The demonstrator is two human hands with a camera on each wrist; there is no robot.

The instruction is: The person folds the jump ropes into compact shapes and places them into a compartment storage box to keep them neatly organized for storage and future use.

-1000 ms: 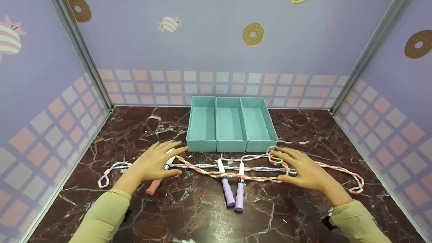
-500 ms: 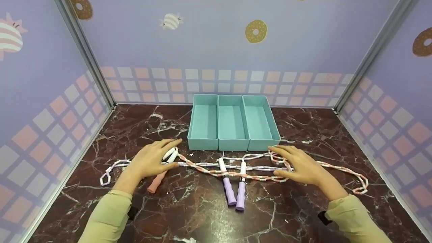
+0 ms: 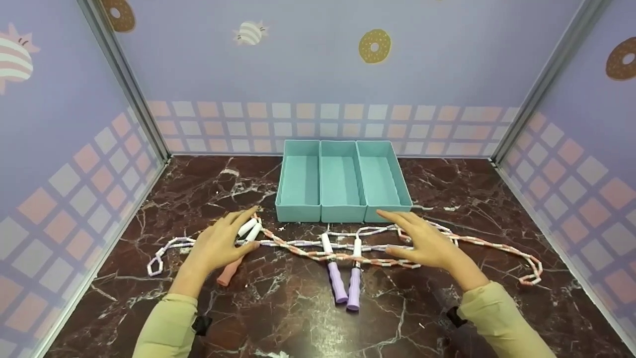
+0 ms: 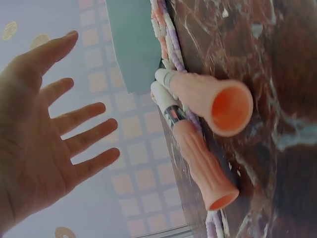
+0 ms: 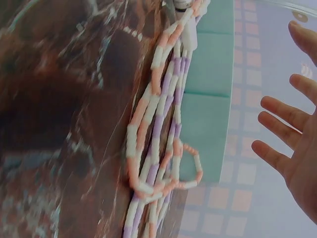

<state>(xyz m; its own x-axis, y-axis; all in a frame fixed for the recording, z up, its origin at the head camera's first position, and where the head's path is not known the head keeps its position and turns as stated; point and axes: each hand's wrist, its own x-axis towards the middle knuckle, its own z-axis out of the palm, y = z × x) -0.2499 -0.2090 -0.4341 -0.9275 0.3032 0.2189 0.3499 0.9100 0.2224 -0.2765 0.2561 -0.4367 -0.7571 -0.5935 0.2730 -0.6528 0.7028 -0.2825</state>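
Note:
Two beaded jump ropes lie tangled across the dark table. One has orange handles with white necks; in the left wrist view an orange handle [image 4: 205, 166] lies beside a second one. The other rope's purple handles [image 3: 337, 284] point toward the person near the middle. My left hand [image 3: 216, 243] hovers over the orange handles with its fingers spread, holding nothing. Above the ropes' right part is my right hand [image 3: 430, 243], fingers extended, nothing in its grasp. In the right wrist view, an orange-and-white beaded cord [image 5: 141, 111] overlaps a purple-and-white cord [image 5: 157, 126].
Behind the ropes stands a teal box [image 3: 343, 214] with three compartments, nothing in them. Patterned lilac walls [image 3: 308, 64] enclose the marbled table [image 3: 278, 318] at the back and both sides. Rope loops reach far left and far right.
My right hand has shifted left, uncovering more of the cords on the right. My left hand has moved slightly, showing more of the white necks. Ropes and box stay in place.

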